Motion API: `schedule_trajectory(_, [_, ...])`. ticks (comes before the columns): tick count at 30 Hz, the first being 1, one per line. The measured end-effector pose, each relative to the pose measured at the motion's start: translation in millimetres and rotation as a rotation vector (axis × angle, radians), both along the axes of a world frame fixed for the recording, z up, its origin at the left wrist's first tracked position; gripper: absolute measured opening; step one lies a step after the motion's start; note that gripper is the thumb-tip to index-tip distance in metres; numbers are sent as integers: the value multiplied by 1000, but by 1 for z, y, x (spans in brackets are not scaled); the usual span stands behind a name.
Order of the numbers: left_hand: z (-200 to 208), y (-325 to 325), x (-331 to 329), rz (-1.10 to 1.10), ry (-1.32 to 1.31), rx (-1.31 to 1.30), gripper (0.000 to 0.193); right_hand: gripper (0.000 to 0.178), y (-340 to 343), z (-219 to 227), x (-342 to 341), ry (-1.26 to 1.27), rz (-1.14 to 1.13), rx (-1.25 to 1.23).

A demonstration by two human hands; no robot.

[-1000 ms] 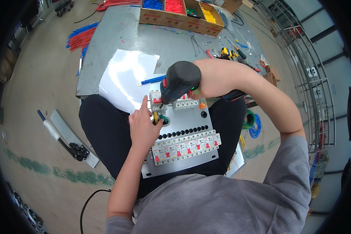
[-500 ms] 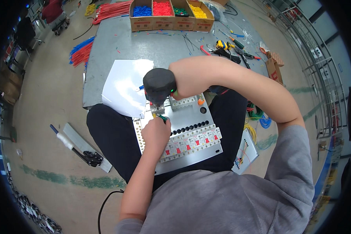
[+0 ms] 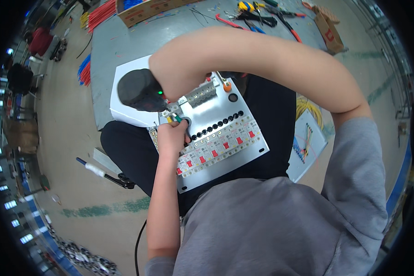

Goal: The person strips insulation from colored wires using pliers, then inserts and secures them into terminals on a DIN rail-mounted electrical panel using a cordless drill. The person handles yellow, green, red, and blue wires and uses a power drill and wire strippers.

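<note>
A metal mounting panel (image 3: 211, 171) lies across my thighs, bearing a row of circuit breakers (image 3: 214, 152) with red switches and a line of black round grommets (image 3: 219, 125). My right hand (image 3: 174, 83) grips a black cordless screwdriver (image 3: 140, 90), whose body hides its tip and most of the fingers. The tool points down at a terminal near the panel's far left. Close below it, my left hand (image 3: 170, 138) pinches a green wire (image 3: 178, 118) and a yellow wire (image 3: 169, 119) at that terminal. Whether the bit touches a screw is hidden.
White paper (image 3: 132, 117) lies under the screwdriver, partly on the grey table (image 3: 106, 43). A cardboard bin (image 3: 156, 10) and hand tools (image 3: 262, 18) sit farther back. On the floor are a long-handled tool (image 3: 119, 181), a white board with wires (image 3: 307, 146) and a yellow wire coil (image 3: 308, 110).
The view has shifted and tilted, so the table appears higher. The screwdriver looks more tilted to the left. My left hand still holds the wires at the terminal.
</note>
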State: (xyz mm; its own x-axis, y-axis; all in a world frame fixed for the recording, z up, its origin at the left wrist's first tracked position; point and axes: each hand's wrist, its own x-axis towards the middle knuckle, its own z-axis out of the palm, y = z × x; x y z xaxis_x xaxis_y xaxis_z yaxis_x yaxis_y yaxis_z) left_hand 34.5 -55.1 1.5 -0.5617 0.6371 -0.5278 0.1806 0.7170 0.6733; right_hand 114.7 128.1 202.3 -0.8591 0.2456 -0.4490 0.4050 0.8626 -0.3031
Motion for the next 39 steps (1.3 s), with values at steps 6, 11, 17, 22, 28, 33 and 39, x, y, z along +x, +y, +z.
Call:
schedule_trajectory(6, [5, 2, 6, 116, -73, 48, 34, 21, 6, -4, 3, -61, 37, -39])
schedule_trajectory(11, [1, 1, 5, 134, -120, 95, 35, 27, 2, -4, -1, -101, 94, 92])
schedule_trajectory(17, [2, 2, 6, 105, -79, 110, 37, 23, -1, -6, -3, -90, 38, 89])
schedule_trajectory(22, [-4, -3, 0, 128, -146, 161, 38, 17, 0, -7, -6, -83, 10, 60])
schedule_trajectory(28, [9, 2, 16, -23, 198, 70, 42, 18, 4, -4, -5, -69, 15, 21])
schedule_trajectory(33, [0, -2, 9, 23, 106, 110, 42, 19, 3, -1, -6, -82, 20, 20])
schedule_trajectory(39, [2, -2, 9, 14, 122, 68, 42, 21, -1, 3, -7, -94, 14, 34])
